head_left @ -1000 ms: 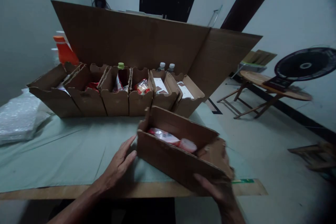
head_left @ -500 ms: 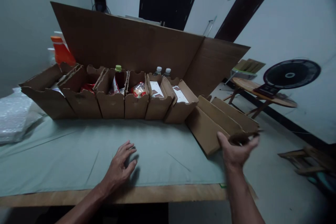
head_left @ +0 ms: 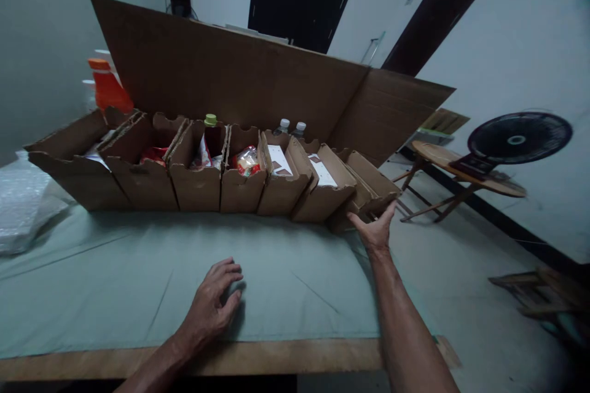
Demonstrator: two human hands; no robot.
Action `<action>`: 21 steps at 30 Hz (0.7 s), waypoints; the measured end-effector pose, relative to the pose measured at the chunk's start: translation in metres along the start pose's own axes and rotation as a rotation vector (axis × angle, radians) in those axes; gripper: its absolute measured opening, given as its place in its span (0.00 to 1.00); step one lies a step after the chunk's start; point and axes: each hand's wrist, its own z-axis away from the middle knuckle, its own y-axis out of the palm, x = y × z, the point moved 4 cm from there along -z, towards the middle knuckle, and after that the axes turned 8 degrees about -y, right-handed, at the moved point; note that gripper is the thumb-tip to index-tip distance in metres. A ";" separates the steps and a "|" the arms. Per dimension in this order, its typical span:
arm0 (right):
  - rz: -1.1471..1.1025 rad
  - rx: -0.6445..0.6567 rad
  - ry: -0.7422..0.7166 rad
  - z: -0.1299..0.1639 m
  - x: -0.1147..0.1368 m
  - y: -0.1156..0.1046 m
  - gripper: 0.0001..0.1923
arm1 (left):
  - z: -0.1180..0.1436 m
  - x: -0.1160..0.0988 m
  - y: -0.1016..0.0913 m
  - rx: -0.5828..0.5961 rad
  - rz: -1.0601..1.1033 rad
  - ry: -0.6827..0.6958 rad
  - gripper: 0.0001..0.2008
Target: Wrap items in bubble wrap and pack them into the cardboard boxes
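- Right hand: grasping the near end of the end box, thumb on one side, fingers spread to the other. Arm reaches forward over the table's right part.
- End box location: right-hand end of the row, just beside the sixth box. Brown cardboard, top open. Its contents can't be made out from this angle.
- Left hand: holding nothing, fingers loosely bent, thumb apart. Over the green cloth, near the table's front edge. Can't tell whether it touches the cloth.
- Other boxes: six, side by side, open tops, scalloped near rims.
- Contents, left to right: first box something pale; second box a red packet; third box a green-capped bottle plus packets; fourth box a see-through and red packet; fifth box and sixth box each show a flat white item.
- Two white-capped bottles show at the far ends of the fifth and sixth; inside or behind, can't tell.
- Behind the row: tall cardboard panel, folded toward the right. Orange bottle at its left end.
- Table's left side: shiny plastic wrap.
- Off the table, right: black fan on a wooden stand.
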 end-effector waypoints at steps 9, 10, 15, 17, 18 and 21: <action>0.092 0.013 0.060 0.010 0.016 0.010 0.67 | 0.001 -0.002 -0.003 -0.027 0.021 0.003 0.13; 0.105 0.012 0.060 0.010 0.018 0.006 0.66 | 0.001 -0.003 -0.003 -0.029 0.019 0.005 0.12; 0.206 -0.085 -0.042 0.016 0.056 -0.030 0.56 | -0.001 -0.004 -0.002 -0.011 0.022 -0.021 0.12; 0.191 -0.039 -0.161 0.015 0.087 -0.032 0.47 | -0.001 -0.003 -0.001 0.010 0.036 -0.033 0.12; 0.181 0.042 -0.208 0.013 0.102 -0.026 0.42 | -0.001 -0.003 -0.001 0.014 0.043 -0.037 0.12; 0.271 0.370 -0.230 0.002 0.135 0.008 0.33 | -0.001 -0.001 -0.001 0.001 0.058 -0.042 0.12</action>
